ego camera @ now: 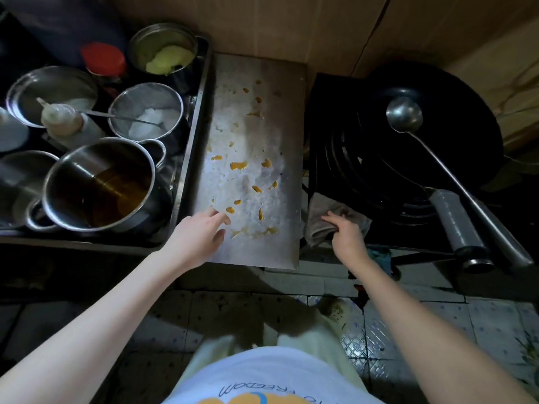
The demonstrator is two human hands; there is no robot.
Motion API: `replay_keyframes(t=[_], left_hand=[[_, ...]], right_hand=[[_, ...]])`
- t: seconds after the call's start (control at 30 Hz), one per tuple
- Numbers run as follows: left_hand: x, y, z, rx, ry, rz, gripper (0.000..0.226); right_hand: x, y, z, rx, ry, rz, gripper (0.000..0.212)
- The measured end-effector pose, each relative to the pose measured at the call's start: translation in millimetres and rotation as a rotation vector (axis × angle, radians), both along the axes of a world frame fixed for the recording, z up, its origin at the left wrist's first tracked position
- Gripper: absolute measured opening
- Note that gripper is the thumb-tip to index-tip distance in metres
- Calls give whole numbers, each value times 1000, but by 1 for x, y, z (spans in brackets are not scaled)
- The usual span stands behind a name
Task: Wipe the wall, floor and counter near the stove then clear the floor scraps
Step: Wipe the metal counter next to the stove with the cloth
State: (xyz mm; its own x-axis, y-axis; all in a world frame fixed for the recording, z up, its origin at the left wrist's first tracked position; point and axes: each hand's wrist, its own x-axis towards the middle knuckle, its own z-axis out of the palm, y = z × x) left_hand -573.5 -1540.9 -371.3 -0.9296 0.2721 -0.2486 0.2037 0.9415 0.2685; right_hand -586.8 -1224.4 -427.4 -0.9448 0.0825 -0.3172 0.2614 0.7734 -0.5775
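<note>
A steel counter point(274, 135) between the pot tray and the stove is spotted with orange sauce splatters point(238, 165) and whitish residue. My left hand point(201, 234) rests on its near left corner, fingers spread and holding nothing. My right hand point(345, 234) grips a grey-brown cloth point(318, 225) that lies on the stove's near left corner, just right of the counter edge. The black stove point(344, 158) carries a black wok point(455, 118) with a steel ladle point(404, 113) in it. Brown cardboard wall point(262, 27) stands behind. Tiled floor point(408, 333) lies below.
A metal tray point(191, 147) on the left holds several steel pots: one with oil point(116, 188), one with white powder point(148, 118), one with yellow paste point(166, 53). A squeeze bottle point(62, 121) and red-lidded jar point(103, 58) stand among them. The wok handle point(458, 228) sticks out toward me.
</note>
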Motion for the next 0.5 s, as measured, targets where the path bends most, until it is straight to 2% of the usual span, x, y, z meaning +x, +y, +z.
replay_keyframes(t=[0.23, 0.33, 0.5], left_hand=[[27, -15, 5, -105, 64, -4, 29], [43, -21, 5, -130, 53, 38, 29], [64, -28, 9, -122, 61, 122, 29]], right_hand=[[8, -13, 42, -93, 142, -128, 53], [7, -32, 58, -131, 212, -85, 54], [-3, -76, 72, -240, 219, 47, 57]])
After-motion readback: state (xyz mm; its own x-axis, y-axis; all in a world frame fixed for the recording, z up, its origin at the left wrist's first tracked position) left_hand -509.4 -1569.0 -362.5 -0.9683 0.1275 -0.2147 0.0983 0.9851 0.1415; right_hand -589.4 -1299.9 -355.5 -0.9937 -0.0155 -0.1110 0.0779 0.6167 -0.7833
